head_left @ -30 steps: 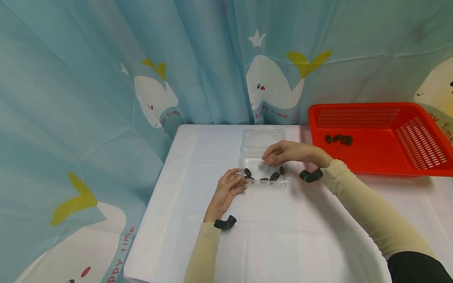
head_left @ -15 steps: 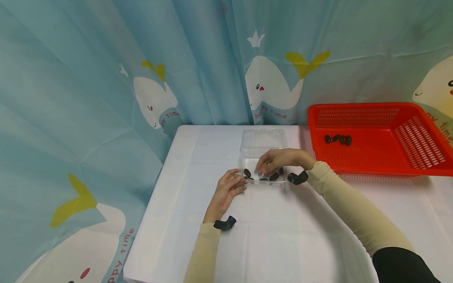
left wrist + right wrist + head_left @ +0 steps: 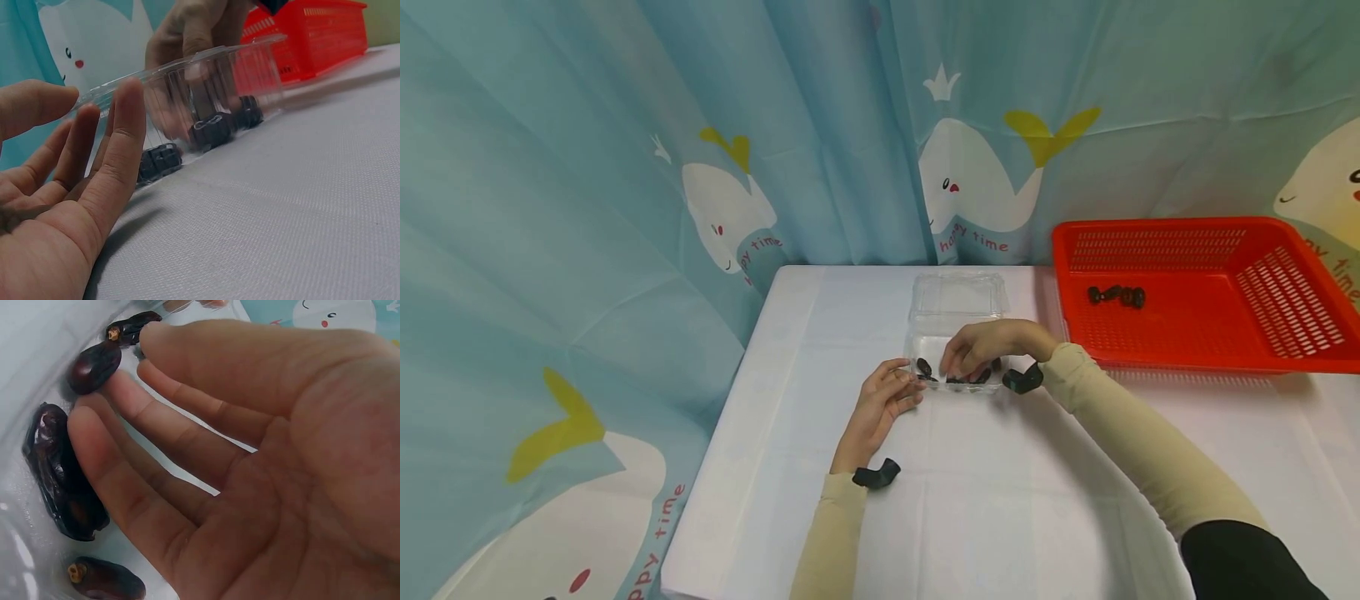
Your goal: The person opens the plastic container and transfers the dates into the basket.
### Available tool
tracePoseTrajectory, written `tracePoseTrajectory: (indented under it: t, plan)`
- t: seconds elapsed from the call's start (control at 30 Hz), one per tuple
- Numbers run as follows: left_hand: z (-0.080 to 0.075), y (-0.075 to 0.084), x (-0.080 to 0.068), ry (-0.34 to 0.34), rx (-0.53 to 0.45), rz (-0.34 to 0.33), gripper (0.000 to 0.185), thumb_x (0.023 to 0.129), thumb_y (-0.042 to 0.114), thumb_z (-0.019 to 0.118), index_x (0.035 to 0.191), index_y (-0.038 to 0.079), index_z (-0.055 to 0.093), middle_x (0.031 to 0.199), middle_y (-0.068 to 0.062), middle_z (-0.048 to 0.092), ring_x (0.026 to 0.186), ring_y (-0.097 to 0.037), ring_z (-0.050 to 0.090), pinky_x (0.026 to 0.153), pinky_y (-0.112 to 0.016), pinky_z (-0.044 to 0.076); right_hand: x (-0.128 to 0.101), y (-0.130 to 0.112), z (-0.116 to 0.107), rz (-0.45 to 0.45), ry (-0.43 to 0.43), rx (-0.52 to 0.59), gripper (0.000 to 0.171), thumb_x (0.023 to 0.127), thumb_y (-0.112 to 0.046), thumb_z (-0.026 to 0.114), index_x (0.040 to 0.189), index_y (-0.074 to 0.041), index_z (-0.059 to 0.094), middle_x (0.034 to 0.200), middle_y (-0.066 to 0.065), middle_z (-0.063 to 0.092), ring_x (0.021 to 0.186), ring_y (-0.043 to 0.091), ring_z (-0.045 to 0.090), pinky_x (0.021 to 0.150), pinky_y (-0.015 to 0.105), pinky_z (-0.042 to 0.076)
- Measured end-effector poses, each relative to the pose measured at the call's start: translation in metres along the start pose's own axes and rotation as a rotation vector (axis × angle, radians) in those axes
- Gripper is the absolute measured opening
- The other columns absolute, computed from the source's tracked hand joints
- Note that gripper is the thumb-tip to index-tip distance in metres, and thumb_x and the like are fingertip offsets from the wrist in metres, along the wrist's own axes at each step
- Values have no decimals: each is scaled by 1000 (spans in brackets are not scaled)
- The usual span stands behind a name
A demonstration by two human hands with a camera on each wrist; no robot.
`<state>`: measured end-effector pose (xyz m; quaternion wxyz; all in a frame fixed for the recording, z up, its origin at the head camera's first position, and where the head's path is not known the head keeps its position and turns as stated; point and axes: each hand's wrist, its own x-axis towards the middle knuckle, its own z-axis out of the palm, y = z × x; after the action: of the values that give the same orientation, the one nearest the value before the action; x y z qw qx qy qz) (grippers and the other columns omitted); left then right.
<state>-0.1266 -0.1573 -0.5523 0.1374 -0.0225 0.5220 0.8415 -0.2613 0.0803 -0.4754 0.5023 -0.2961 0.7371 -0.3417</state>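
A clear plastic clamshell box [image 3: 928,343] lies on the white table, its lid [image 3: 958,293] folded back. Several dark, glossy dates [image 3: 65,475] line the inside of its front wall. My right hand [image 3: 977,346] reaches down into the box with loosely bent fingers. In the right wrist view its fingertips [image 3: 87,419] are right at the dates, and the thumb overlaps one date [image 3: 128,330]. At the box's front left corner, my left hand [image 3: 880,404] has nearly straight fingers [image 3: 119,144] against the outer wall, thumb near the rim.
A red plastic basket [image 3: 1187,223] stands at the back right, with several dates [image 3: 1116,296] lying in it. Behind the table hangs a blue curtain [image 3: 850,167] with whale prints. The table's left edge [image 3: 722,433] slopes down beside the left arm.
My right hand has moved left and down, deeper into the box, toward the front wall. The left hand has stayed at the corner.
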Motion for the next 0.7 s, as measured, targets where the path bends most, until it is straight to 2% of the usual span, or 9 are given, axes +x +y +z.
tracePoseTrajectory:
  t: [0.23,0.47,0.7]
  plan:
    - [0,0,0,-2,-5,-1,44,109,9,53,149,-2,41,109,-3,66,102,-14,73,88,-26,62,6,3,3,22,-26,36,25,98,-3,64,123,1,69,98,0,68,85,10,62,77,24,59]
    - [2,1,-2,-5,3,3,44,109,9,54,149,-2,40,110,-2,66,103,-13,72,89,-27,62,9,6,3,27,-27,22,24,96,0,63,118,-2,72,93,-2,68,83,10,62,75,23,59]
    - [0,-1,0,-3,4,3,43,108,9,54,149,-1,42,108,-1,67,102,-14,73,88,-28,62,8,6,3,43,-62,-8,23,95,-5,68,117,-7,73,96,-3,70,77,10,60,70,22,56]
